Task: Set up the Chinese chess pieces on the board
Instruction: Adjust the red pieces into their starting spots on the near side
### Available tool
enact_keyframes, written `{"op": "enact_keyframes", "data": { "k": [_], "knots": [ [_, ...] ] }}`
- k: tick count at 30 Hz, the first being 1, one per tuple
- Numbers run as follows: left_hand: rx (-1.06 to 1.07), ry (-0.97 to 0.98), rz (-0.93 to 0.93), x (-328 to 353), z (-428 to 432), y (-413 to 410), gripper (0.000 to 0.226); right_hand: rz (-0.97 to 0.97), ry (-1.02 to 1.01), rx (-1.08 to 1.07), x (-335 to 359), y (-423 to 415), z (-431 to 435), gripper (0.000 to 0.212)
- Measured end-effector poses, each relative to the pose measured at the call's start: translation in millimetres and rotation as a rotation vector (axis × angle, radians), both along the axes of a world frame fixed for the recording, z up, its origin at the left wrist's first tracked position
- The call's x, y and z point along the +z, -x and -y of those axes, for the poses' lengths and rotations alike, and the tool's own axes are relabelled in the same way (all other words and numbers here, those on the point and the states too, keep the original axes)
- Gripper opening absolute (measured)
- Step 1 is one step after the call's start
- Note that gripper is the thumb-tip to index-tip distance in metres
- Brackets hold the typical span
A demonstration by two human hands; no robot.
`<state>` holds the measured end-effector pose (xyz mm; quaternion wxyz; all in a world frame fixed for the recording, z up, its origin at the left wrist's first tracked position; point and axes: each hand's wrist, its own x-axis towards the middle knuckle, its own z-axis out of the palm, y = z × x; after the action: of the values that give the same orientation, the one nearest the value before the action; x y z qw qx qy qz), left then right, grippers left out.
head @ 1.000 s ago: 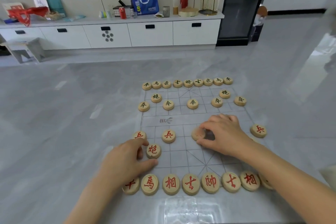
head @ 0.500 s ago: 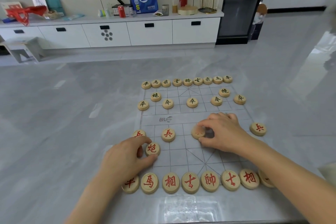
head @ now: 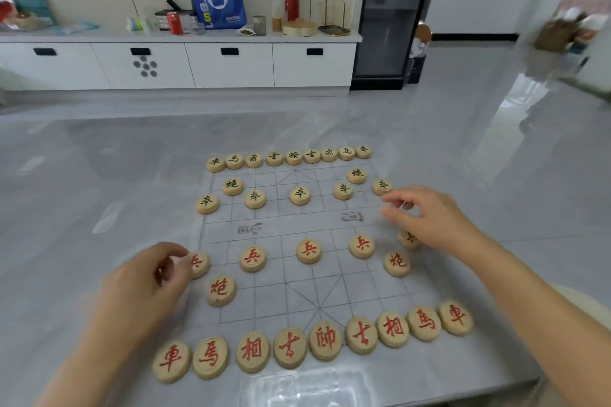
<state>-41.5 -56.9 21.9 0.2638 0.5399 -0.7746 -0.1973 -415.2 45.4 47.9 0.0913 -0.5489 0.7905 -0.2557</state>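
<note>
grey table (head: 82, 175) carries translucent chess board (head: 297, 225)

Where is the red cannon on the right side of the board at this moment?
Head view: the right red cannon lies on the board, right side, just right of and nearer than a red soldier, below the right hand.

On the table (head: 99, 175) before you, the board (head: 297, 228) lies with the far row (head: 293, 155) of nine pieces along its far edge and the near row (head: 325, 339) of nine along its near edge. Your left hand (head: 145, 284) sits at the board's left edge, just beside the leftmost near soldier (head: 200, 263). Your right hand (head: 429, 218) hovers over the right edge, partly covering the rightmost near soldier (head: 408, 238). A cabinet (head: 231, 64) stands behind the table.
</note>
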Motion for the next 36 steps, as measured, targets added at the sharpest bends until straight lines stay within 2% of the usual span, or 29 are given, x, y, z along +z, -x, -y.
{"op": "enact_keyframes", "data": {
  "k": [3, 9, 13, 21, 23, 25, 27, 29, 31, 33, 36],
  "knots": [
    [0.111, 0.023, -0.065, -8, 11, -5, 0.015, -0.034, -0.045, 0.013, -9, 10, -12, 0.025],
    [0.193, -0.037, -0.032, -32, 24, -12, 0.023, -0.208, -0.187, 0.179, -27, -19, -9, 0.055],
    [0.226, -0.025, -0.08, -32, 26, -15, 0.025, -0.279, -0.185, 0.225, -29, -29, 4, 0.048],
    [0.222, -0.034, -0.018, -36, 31, -14, 0.024, -0.318, -0.186, 0.245, -31, -26, 6, 0.049],
    [0.22, -0.033, -0.021, -35, 30, -14, 0.024, -0.292, -0.172, 0.237, -29, -23, 3, 0.051],
    [0.215, -0.024, -0.018, -34, 29, -13, 0.022, -0.2, -0.07, 0.159, -26, -12, -4, 0.05],
    [0.2, -0.025, -0.014, -35, 29, -13, 0.02, -0.06, 0.082, 0.065, -23, 4, -15, 0.037],
    [0.183, -0.028, -0.011, -35, 29, -12, 0.019, 0.05, 0.097, 0.048, -22, 16, -29, 0.027],
    [0.178, -0.034, -0.01, -35, 30, -12, 0.018, 0.061, 0.006, 0.119, -25, 19, -44, 0.039],
    [0.191, -0.038, -0.018, -37, 31, -15, 0.019, -0.022, -0.042, 0.195, -33, 18, -53, 0.058],
    [0.191, -0.046, -0.015, -37, 31, -17, 0.019, -0.107, -0.087, 0.244, -42, 13, -57, 0.071]
  ]
}}
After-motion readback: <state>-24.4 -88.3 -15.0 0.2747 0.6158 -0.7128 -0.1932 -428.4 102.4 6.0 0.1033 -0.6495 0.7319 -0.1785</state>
